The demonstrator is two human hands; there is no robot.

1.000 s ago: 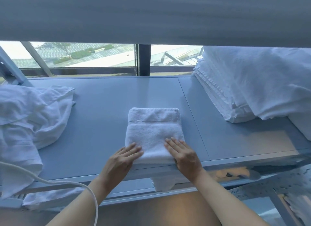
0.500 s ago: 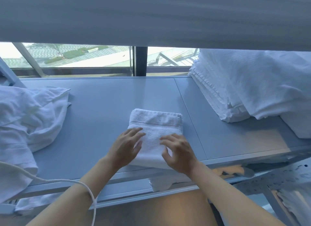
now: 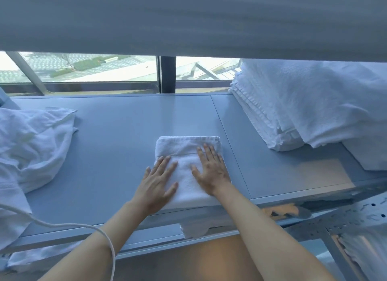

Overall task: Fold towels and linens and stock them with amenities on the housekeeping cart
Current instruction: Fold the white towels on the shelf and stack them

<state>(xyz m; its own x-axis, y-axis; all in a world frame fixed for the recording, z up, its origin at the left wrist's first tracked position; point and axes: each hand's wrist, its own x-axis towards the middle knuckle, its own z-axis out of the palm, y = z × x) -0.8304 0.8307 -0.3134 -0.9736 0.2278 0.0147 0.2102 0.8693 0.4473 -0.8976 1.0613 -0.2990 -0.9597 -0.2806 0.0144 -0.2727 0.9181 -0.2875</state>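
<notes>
A: Entry, head view. Where is the folded white towel (image 3: 186,167)?

B: It lies flat on the grey shelf (image 3: 117,138), at the middle of the near edge, left of the seam between the two panels.

A: Left hand (image 3: 159,182)?

B: Palm down, fingers straight and slightly spread, resting on the towel's left side. The outer fingers overlap onto the shelf surface.

A: Right hand (image 3: 211,169)?

B: Also flat, fingers extended and spread, pressing the towel's right half. Fingertips reach past the woven band near the far edge.

A: Surroundings?

B: Stack of folded white linens (image 3: 303,111) at the right end of the shelf, well apart from the towel. Heap of crumpled white cloth (image 3: 31,146) at the left end. A white cable (image 3: 79,226) loops over the left forearm. Window (image 3: 94,69) behind the shelf.
</notes>
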